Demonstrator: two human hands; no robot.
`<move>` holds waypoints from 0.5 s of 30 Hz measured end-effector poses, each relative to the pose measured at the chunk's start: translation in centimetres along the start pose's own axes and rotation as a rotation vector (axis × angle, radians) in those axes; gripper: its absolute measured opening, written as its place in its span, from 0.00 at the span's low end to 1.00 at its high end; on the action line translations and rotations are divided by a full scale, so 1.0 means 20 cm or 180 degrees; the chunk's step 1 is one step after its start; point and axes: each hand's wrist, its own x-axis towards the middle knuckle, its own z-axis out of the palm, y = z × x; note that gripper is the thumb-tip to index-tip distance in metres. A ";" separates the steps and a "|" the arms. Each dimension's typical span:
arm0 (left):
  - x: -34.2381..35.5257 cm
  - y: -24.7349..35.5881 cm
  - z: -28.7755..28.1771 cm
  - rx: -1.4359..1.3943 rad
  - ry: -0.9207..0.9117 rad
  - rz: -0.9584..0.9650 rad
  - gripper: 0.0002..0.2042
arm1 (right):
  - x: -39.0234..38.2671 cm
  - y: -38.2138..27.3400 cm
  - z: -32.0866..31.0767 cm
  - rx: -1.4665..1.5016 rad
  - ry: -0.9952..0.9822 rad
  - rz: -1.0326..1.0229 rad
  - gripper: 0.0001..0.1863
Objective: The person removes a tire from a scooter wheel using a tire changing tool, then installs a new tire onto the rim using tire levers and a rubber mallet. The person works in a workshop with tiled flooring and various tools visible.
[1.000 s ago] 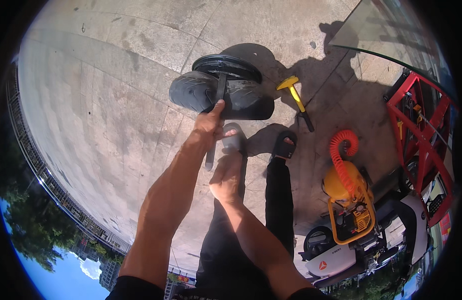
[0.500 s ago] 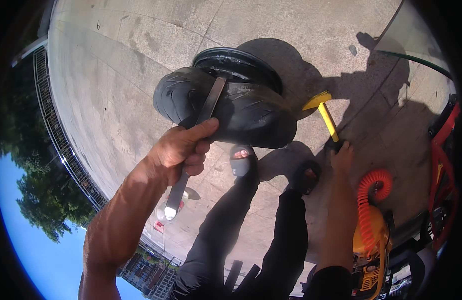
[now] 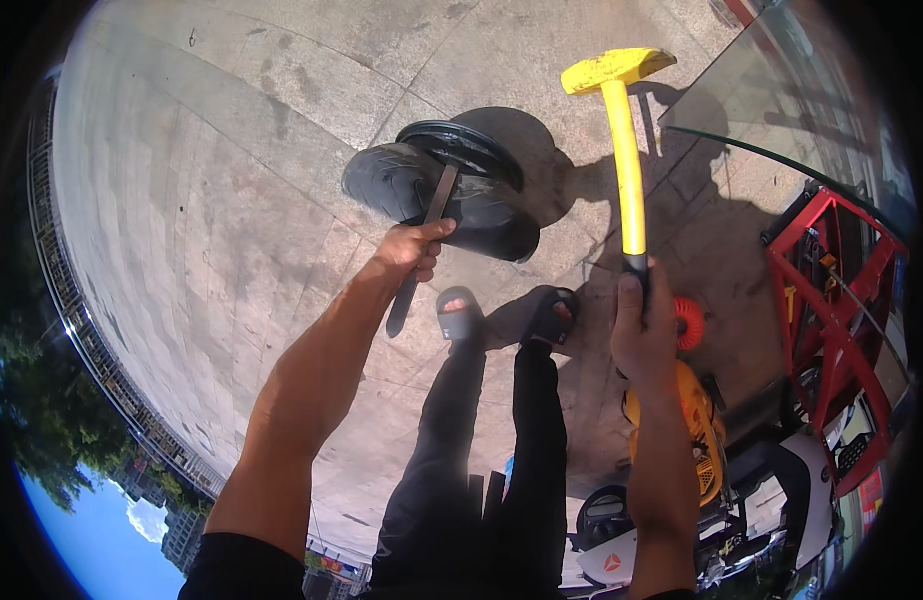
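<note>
My left hand (image 3: 413, 248) is closed around the middle of a flat metal tire lever (image 3: 443, 190). The lever's far end reaches in between a black tire (image 3: 491, 222) and the dark wheel rim (image 3: 471, 145); exactly how deep it goes is hidden. Tire and rim rest on the pavement ahead of my feet, the rim showing at the far side, partly out of the tire. In my right hand (image 3: 643, 320) is a yellow hammer (image 3: 624, 150), gripped by its black handle end and raised with the head up, to the right of the wheel and apart from it.
Sandalled feet (image 3: 459, 315) stand just nearer than the tire. To the right are a red coiled air hose (image 3: 688, 322), a yellow machine (image 3: 696, 420), a red metal frame (image 3: 831, 320) and a glass panel (image 3: 751, 110). A white and black scooter (image 3: 621, 545) sits lower right.
My right hand has lifted the hammer from low beside the wheel to high up, near the camera. My left hand keeps its hold on the lever. The view has shifted, and the wheel looks smaller.
</note>
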 end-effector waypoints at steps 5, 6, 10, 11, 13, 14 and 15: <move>0.09 0.05 0.05 -0.0056 -0.0337 0.0138 0.17 | -0.06 0.26 0.29 -0.1026 0.0639 -0.0578 0.12; 0.10 0.05 0.07 0.0005 -0.0386 0.0152 0.16 | -0.08 0.43 0.32 -0.1316 0.0318 -0.0397 0.12; 0.08 -0.03 0.03 0.0091 -0.0270 0.0137 0.15 | -0.04 0.10 0.15 -0.0719 0.0197 -0.0111 0.12; 0.07 -0.02 0.01 0.0017 -0.0340 0.0108 0.14 | -0.06 -0.01 0.12 -0.0646 0.0458 -0.0176 0.12; 0.08 -0.01 0.03 -0.0012 -0.0352 0.0181 0.14 | -0.05 -0.17 0.16 -0.0421 0.1018 -0.0398 0.12; 0.09 0.00 0.04 -0.0129 -0.0454 0.0179 0.14 | -0.07 -0.10 0.23 -0.0686 0.0998 -0.0630 0.12; 0.13 0.01 0.10 -0.0155 -0.0520 0.0227 0.13 | -0.13 0.08 0.30 -0.0965 0.0971 -0.0807 0.11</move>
